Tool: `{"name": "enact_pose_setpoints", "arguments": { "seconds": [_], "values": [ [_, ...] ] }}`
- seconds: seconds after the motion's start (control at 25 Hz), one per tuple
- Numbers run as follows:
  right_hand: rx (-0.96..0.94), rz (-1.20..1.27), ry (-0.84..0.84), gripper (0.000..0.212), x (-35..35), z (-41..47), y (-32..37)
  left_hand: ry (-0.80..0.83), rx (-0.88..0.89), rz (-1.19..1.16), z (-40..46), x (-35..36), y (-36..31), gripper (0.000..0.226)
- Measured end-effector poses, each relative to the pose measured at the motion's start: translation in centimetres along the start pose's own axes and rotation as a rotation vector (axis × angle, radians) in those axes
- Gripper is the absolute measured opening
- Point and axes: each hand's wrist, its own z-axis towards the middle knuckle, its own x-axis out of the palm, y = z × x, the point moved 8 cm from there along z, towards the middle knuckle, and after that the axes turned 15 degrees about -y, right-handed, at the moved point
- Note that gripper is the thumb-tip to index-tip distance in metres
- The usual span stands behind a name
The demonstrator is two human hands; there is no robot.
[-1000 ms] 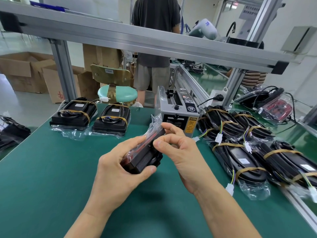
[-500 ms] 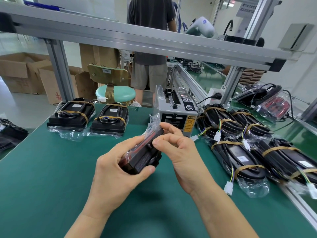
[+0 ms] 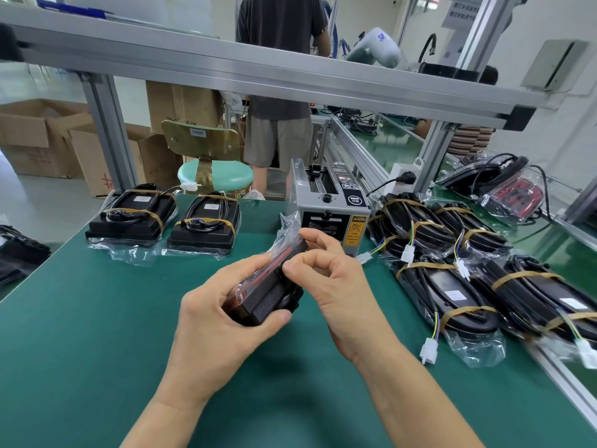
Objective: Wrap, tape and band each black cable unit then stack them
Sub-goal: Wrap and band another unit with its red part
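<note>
Little has changed over the last second: the view has shifted slightly, but the unit sits in the same two-handed hold at centre, clear of the desk (image 3: pixel 80 334), and no tape or band has gone on. Judgement: still the wrapping step, plastic being folded over the top edge; tape, band and stacking remain. Desk: green mat, aluminium frame rail (image 3: pixel 258 72) across the top of the view. At 3 o'clock, a large pile of banded units (image 3: pixel 452 286), white connectors on coloured leads trailing toward the work area; nearest connector (image 3: pixel 429 350) lies close to the right forearm, a possible snag. At 12 o'clock, the tape dispenser (image 3: pixel 329 218) stands just behind the hands, its slot facing the worker, reach unobstructed. At 10 o'clock, two finished units (image 3: pixel 168 218) side by side, bagged and banded, well apart from the hands; likely the stacking spot. Beyond the desk: a stool (image 3: pixel 214 176), cartons, a standing person. Left hand (image 3: pixel 219 321): fingers clamped round the lower end of the black cable unit (image 3: pixel 268 295), thumb on its textured face. Right hand (image 3: pixel 332 279): thumb and forefinger together, pinching the clear wrap (image 3: pixel 286 231) at the unit's top edge, other fingers curled.
</note>
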Motion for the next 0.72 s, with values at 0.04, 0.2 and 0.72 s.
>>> {"name": "enact_pose_setpoints", "arguments": {
  "seconds": [0.04, 0.2, 0.72],
  "values": [
    [0.000, -0.007, 0.000, 0.020, 0.00, 0.04, -0.02, 0.002, 0.000, 0.000, 0.00, 0.04, 0.04, 0.064],
    [-0.031, -0.043, -0.030, 0.012, 0.06, 0.14, 0.14, 0.001, 0.005, 0.008, 0.09, -0.01, 0.19, 0.064],
    [-0.048, -0.053, -0.093, 0.003, -0.01, 0.11, -0.13, -0.006, 0.007, -0.001, 0.17, -0.10, 0.19, 0.064]
  ]
}}
